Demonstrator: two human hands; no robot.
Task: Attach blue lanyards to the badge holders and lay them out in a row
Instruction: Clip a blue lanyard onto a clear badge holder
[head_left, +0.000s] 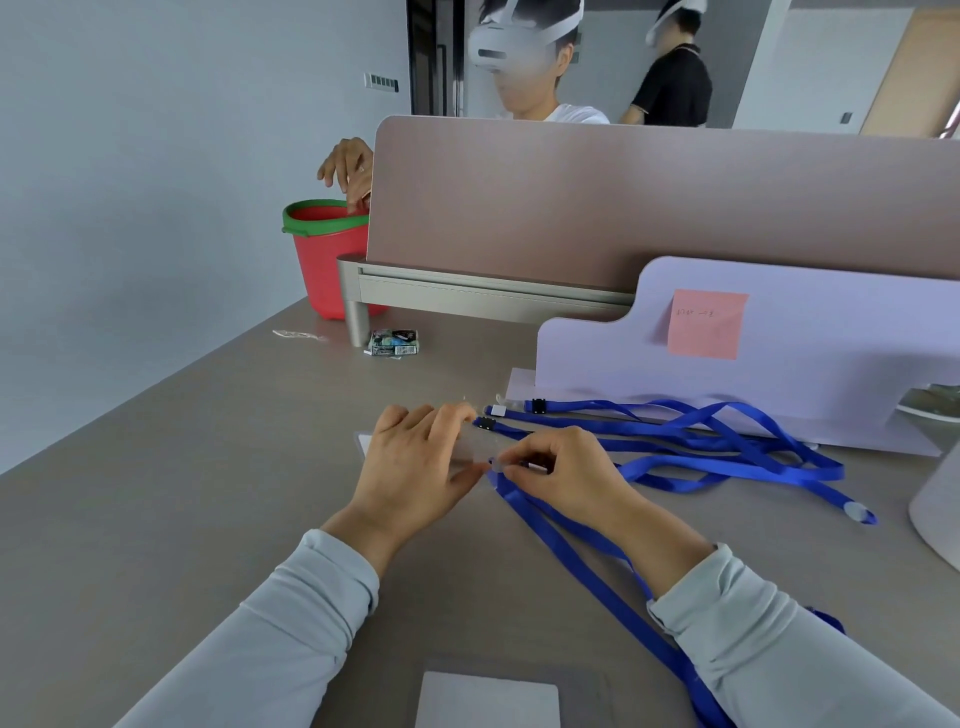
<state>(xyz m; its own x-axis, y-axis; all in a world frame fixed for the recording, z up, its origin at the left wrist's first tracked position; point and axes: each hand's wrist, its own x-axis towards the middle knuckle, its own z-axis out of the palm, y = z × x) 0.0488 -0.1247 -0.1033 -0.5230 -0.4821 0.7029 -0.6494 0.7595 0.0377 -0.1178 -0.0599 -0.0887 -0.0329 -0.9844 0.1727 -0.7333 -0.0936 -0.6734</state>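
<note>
The clear badge holder (470, 451) lies flat on the table (208, 493) under the left hand (415, 467), whose curled fingers and thumb hold its edges. The right hand (561, 473) pinches the blue lanyard (571, 538) by its clip end at the holder's corner. The slick plastic could slide, or the clip could miss its slot. The spare lanyards (727, 441) tangled just beside might snag.

An office. A shared desk (156, 467) has a divider panel (623, 208) at twelve o'clock (a person (576, 113) sits behind it). A sticky note (707, 325) hangs at two o'clock.
</note>
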